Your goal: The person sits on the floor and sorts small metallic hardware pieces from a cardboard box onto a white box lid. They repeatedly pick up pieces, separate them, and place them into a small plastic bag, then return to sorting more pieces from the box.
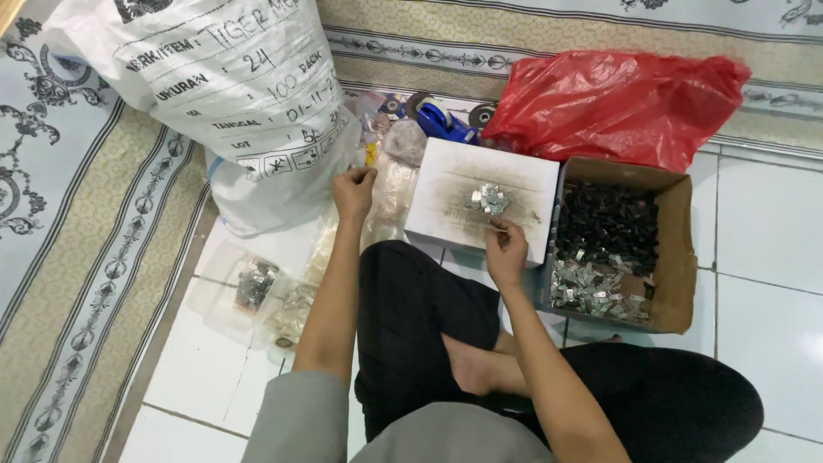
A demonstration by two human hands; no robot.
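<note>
The right hand (506, 249) pinched a small metal clip (495, 226) on the white box (523, 176) beside the clip pile (489, 199); left hand (353, 190) fingers closed on a clear bag (387, 193), seemingly mid-packing; next called for bagging

Shiny metal clips (489, 199) on matt white box (514, 171); glossy red plastic bag (617, 103).
</note>
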